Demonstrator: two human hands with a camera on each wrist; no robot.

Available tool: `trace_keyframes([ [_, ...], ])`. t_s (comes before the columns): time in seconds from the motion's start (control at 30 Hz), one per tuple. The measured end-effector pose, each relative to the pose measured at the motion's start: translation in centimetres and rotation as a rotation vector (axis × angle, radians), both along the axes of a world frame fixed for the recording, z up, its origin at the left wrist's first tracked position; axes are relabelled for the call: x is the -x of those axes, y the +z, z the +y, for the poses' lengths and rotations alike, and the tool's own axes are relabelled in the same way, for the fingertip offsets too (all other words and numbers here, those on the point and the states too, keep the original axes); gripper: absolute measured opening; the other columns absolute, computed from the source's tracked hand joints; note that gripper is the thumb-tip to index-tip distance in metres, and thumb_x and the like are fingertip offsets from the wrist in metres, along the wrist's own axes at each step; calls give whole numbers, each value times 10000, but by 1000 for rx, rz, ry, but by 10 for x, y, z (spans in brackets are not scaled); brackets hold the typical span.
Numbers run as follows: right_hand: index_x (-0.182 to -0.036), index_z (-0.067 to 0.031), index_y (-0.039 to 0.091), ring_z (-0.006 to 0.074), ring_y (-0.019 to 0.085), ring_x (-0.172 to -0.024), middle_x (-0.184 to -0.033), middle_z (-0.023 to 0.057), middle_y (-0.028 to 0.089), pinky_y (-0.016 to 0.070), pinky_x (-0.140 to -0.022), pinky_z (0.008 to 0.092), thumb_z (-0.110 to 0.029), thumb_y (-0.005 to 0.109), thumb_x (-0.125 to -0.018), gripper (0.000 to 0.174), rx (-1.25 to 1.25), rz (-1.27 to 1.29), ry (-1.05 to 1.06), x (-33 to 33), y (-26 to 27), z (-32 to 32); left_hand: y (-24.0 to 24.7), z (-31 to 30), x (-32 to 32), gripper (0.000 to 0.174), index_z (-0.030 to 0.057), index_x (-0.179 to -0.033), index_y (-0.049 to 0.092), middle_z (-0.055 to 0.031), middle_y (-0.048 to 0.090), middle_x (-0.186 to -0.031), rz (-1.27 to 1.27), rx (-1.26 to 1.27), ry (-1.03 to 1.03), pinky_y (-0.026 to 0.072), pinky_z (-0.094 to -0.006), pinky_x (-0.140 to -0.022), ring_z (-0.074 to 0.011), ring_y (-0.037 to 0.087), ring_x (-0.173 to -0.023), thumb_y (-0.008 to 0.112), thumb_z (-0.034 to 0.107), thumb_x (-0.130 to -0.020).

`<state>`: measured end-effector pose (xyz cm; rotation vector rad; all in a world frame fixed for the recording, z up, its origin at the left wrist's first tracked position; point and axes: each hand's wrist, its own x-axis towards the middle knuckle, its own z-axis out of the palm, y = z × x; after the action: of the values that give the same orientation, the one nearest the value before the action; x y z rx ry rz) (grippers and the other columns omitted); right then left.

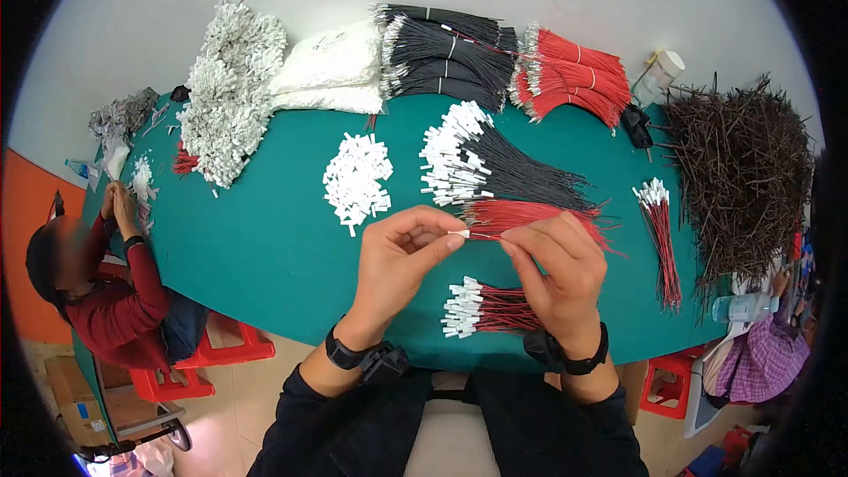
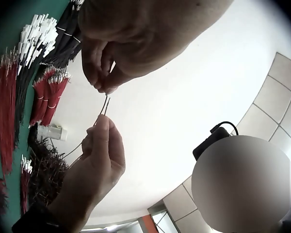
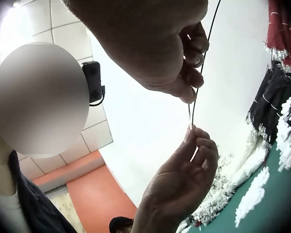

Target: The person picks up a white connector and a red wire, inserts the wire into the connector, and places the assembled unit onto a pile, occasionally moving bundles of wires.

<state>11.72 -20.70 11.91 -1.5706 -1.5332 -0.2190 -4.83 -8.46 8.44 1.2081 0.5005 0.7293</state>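
Observation:
My left hand pinches a small white connector housing between thumb and forefinger. Thin wires run from it to my right hand, whose thumb and fingertips pinch them a short way off. Two wire ends show side by side in the left wrist view, one reaching the left fingertips, the other ending just short. Both hands are above the green table, between a bundle of red wires and a smaller bundle of red and black wires with white connectors.
Loose white housings lie left of black wires with white ends. Tied black bundles, tied red bundles and white bags line the back. A dark wire heap stands right; another person sits left.

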Motion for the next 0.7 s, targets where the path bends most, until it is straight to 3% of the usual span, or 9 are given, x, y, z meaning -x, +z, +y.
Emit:
trace_keyframes([
  [0.2, -892, -18, 741, 248, 632, -712, -820, 80, 693, 482, -623, 345, 32, 802, -744, 168, 16, -5, -1, -1, 4, -1, -4, 1, 2, 136, -27, -1068, 736, -49, 735, -999, 5, -56, -32, 556, -234, -833, -95, 700, -915, 739, -28, -933],
  [0.7, -881, -29, 747, 242, 614, -725, -801, 69, 684, 474, -624, 342, 30, 796, -747, 154, 59, 34, 47, 0, 7, -2, -3, 0, 2, 120, -16, -1039, 752, -47, 735, -987, 55, -90, -29, 545, -246, -815, -93, 682, -892, 759, -10, -919],
])
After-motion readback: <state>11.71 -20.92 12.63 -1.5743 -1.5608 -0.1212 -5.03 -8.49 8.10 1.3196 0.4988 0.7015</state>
